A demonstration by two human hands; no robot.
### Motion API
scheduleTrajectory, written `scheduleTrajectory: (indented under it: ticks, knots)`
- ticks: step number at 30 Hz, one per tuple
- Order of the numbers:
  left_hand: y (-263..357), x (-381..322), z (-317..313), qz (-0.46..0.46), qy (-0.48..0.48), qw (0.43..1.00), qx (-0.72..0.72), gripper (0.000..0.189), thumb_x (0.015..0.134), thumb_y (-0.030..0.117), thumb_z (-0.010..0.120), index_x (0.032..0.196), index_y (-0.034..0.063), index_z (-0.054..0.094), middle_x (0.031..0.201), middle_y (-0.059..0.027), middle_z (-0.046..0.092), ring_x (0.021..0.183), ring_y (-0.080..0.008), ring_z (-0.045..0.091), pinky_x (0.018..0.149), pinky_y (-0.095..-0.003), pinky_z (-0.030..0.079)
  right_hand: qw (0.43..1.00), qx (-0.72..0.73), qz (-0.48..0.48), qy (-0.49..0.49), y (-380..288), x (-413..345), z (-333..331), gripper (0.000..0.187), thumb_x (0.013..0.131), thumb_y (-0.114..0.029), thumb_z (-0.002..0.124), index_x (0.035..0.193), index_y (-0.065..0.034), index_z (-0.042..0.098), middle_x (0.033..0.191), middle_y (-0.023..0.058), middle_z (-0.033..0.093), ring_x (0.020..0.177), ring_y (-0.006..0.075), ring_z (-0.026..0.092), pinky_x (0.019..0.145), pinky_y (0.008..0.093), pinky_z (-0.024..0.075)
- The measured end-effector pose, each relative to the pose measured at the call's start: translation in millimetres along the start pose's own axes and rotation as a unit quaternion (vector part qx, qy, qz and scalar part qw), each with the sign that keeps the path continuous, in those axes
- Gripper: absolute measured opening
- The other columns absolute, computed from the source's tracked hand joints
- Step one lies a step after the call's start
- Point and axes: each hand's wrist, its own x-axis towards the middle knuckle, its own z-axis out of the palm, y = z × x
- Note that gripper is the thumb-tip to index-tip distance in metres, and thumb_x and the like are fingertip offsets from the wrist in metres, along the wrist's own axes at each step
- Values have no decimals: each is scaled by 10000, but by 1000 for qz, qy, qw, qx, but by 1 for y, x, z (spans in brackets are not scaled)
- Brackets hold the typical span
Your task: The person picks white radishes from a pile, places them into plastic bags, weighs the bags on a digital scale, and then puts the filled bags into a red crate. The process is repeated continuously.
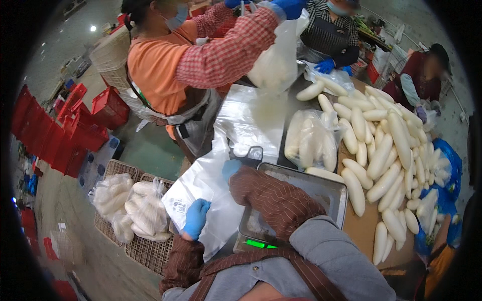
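A white plastic bag (pixel 214 184) bearing a printed label lies flat before me. My left hand (pixel 196 219), in a light blue glove, pinches its lower left part beside the print. At the bag's upper right edge is my right hand (pixel 230 170), gloved alike; its fingers are mostly hidden, so its grip is unclear. My right forearm crosses a metal weighing tray (pixel 301 181) with a lit green display (pixel 260 244) on its near side. More flat plastic bags (pixel 252 116) lie beyond my right hand. A clear bag filled with white radishes (pixel 312 141) rests past the tray.
Loose white radishes (pixel 384 150) cover cardboard at right. Bagged radishes (pixel 145 210) sit on brown plastic crates (pixel 150 252) at left. A co-worker in orange (pixel 158 75) lifts a filled bag (pixel 276 56). Two other people work farther back. Red crates (pixel 56 139) stand at far left.
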Motion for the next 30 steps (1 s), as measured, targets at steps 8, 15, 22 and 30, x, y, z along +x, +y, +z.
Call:
scheduleTrajectory:
  ticks: [8,15,22,30]
  knots:
    - [57,-64,-76,5,115,919,-378,162,967,247,641,1007,96,601,814,65,532,707,-38,459,626,-181,379,966,104,-184,-150,-10,-23,-96,400,911,-380,555,1083,-62,725,1113,147,705,1012,322,665,879,464,508]
    - [98,-73,-82,24,58,972,-225,111,930,159,667,977,96,589,822,72,494,701,-48,441,623,-195,374,441,837,-183,-268,-10,-98,-211,492,998,-443,533,1162,2,663,1086,70,673,979,118,591,911,271,440]
    - [141,-56,-65,211,56,976,19,173,841,-49,654,981,23,582,913,-28,555,794,-131,539,754,-258,466,812,582,34,-23,4,-196,-248,267,911,-275,719,961,-13,704,835,17,679,709,81,608,637,242,494]
    - [198,-75,35,125,-50,970,-202,283,813,57,771,1047,34,612,930,-7,621,802,-93,561,760,-246,481,612,770,81,160,-12,-276,-184,188,934,-217,701,955,-30,704,775,-12,642,710,85,600,648,233,504]
